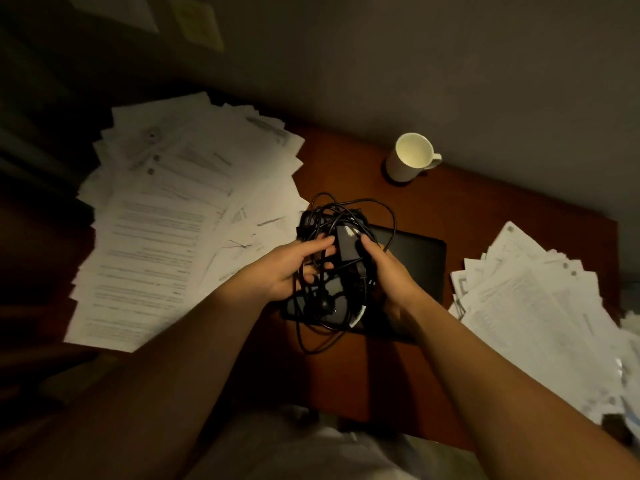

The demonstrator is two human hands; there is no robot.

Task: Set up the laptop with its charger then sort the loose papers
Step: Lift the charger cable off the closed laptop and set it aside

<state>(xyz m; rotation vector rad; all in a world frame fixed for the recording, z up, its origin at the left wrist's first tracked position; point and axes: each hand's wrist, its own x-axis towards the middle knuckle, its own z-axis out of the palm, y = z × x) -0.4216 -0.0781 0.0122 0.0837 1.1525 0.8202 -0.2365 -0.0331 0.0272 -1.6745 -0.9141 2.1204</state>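
Both hands are held together over the middle of the reddish-brown wooden surface (349, 157), holding a tangled black charger (347, 242) between them. The left hand (289, 270) has its fingers curled round several loops of the cord (349, 204), its fingertips against the side of the charger's block. The right hand (389, 271) grips the other side, thumb pressed on the block and the remaining fingers wrapped behind it. Loose loops of cord stick up above the hands and hang below them, the lowest one reaching down over the near edge of the laptop (417, 259). The laptop is black, shut, and lies flat on the surface directly under the hands. To the left, a wide fan of printed papers (173, 220) is spread out, its edge just beside the laptop. A second heap of papers (536, 306) lies to the right, near the laptop's other side. At the back of the surface, close to the wall, a white mug (410, 161) stands upright on a dark coaster (394, 181), well apart from the hands. The light is dim, and the print on the papers is too blurred to read
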